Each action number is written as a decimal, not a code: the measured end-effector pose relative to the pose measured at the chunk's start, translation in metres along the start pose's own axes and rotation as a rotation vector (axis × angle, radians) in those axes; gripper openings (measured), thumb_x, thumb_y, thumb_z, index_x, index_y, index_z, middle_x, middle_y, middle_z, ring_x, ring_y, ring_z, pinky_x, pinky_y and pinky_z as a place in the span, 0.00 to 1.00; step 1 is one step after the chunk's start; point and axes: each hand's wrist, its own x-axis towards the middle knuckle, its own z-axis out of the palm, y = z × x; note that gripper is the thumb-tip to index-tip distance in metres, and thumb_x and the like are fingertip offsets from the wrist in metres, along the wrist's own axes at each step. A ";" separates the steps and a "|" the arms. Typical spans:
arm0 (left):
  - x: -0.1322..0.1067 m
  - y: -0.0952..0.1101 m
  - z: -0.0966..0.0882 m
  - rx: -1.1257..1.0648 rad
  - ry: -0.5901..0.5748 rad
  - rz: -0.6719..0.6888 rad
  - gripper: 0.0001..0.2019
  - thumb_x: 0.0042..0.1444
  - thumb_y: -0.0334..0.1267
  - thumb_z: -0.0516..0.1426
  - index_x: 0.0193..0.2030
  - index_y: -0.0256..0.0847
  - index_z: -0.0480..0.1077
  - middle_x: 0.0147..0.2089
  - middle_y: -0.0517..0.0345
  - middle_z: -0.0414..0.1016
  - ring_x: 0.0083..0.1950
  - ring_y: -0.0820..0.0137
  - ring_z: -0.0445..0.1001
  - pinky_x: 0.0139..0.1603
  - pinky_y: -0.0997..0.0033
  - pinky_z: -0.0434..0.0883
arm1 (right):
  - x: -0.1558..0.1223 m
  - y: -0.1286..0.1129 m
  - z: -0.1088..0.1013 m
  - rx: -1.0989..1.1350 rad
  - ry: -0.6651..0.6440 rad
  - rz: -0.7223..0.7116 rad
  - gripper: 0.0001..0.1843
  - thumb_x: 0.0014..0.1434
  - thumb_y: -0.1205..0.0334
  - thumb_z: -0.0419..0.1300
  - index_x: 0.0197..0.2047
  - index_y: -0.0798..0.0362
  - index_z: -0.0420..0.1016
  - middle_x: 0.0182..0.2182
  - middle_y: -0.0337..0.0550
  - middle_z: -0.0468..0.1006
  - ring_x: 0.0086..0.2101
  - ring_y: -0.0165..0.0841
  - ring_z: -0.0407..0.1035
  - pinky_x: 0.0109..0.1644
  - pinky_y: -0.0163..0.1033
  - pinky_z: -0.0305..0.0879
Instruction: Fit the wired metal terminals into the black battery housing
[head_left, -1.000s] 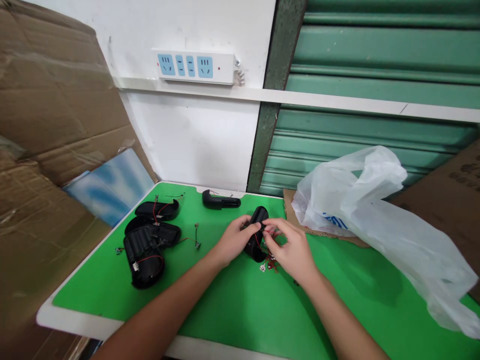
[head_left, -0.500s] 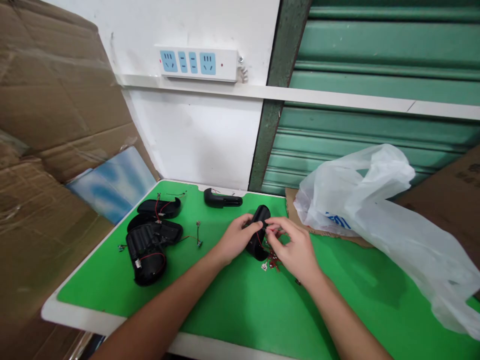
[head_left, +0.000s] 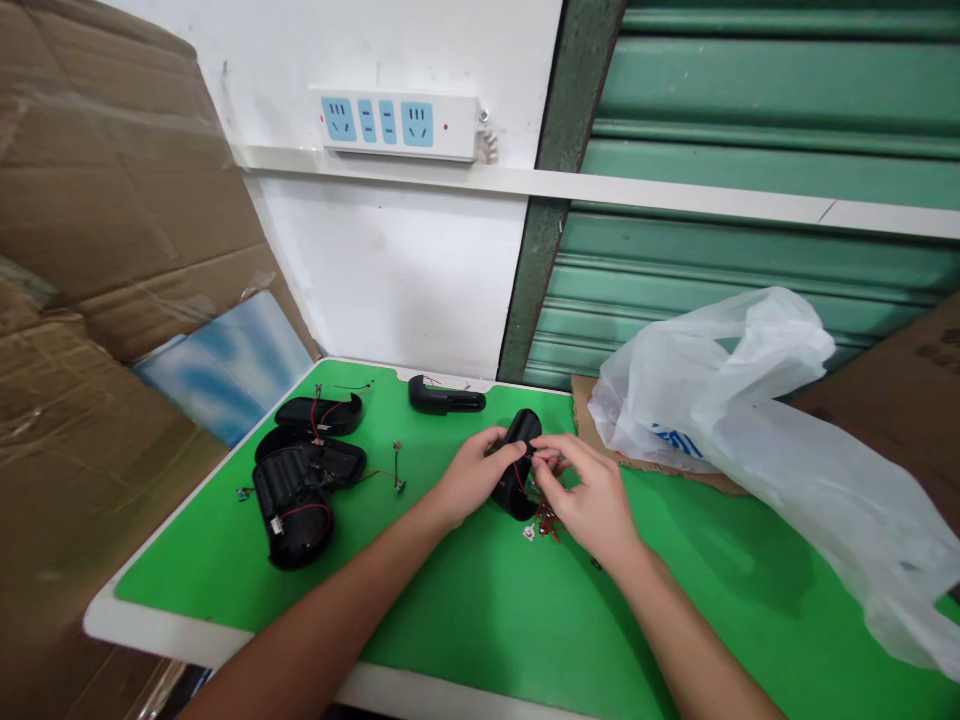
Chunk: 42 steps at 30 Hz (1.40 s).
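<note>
Clamping black plastic housing (head_left: 513,494) w/ L hand (head_left: 472,480); pinching 1 tiny part (head_left: 530,452), can't ID, w/ R hand (head_left: 591,492). Might snap red wire (head_left: 517,476) if overpulled.

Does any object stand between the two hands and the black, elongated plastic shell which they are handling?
Nothing visible does. The left hand holds the black, elongated plastic shell directly; the right hand is at the shell's right edge. Small metal parts with reddish wires lie beside its lower end, not in between.
</note>
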 end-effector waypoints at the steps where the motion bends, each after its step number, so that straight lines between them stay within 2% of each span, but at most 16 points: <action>1: 0.000 0.000 0.000 0.001 0.000 0.001 0.21 0.52 0.51 0.62 0.43 0.34 0.72 0.35 0.60 0.70 0.36 0.72 0.66 0.38 0.72 0.61 | 0.000 0.000 0.000 -0.001 -0.002 0.001 0.11 0.64 0.70 0.59 0.48 0.49 0.77 0.37 0.39 0.79 0.36 0.32 0.75 0.42 0.37 0.70; 22: 0.000 0.000 0.001 -0.077 0.014 -0.051 0.21 0.51 0.50 0.63 0.44 0.34 0.74 0.36 0.59 0.72 0.36 0.72 0.67 0.39 0.72 0.62 | 0.001 0.001 0.001 0.002 0.008 -0.004 0.10 0.64 0.68 0.60 0.47 0.50 0.77 0.36 0.39 0.80 0.35 0.31 0.75 0.42 0.36 0.71; 29: -0.001 0.002 0.002 -0.040 0.026 -0.016 0.20 0.51 0.51 0.63 0.42 0.35 0.73 0.33 0.61 0.70 0.34 0.72 0.66 0.36 0.73 0.60 | 0.001 0.002 0.001 0.077 -0.041 0.082 0.12 0.65 0.66 0.60 0.51 0.49 0.76 0.38 0.40 0.81 0.37 0.32 0.76 0.43 0.37 0.72; 37: -0.003 0.003 0.003 -0.015 0.030 0.006 0.18 0.52 0.50 0.62 0.41 0.36 0.72 0.33 0.61 0.69 0.34 0.72 0.65 0.36 0.73 0.60 | 0.001 0.002 0.000 0.166 -0.076 0.167 0.11 0.65 0.63 0.60 0.50 0.49 0.75 0.37 0.40 0.80 0.37 0.32 0.75 0.43 0.36 0.72; 42: -0.002 0.002 0.003 -0.004 0.025 0.005 0.18 0.52 0.50 0.61 0.40 0.35 0.71 0.32 0.61 0.68 0.34 0.72 0.65 0.35 0.73 0.60 | 0.002 0.000 -0.001 0.134 -0.029 0.135 0.08 0.66 0.63 0.59 0.47 0.50 0.76 0.36 0.40 0.79 0.35 0.32 0.74 0.39 0.35 0.71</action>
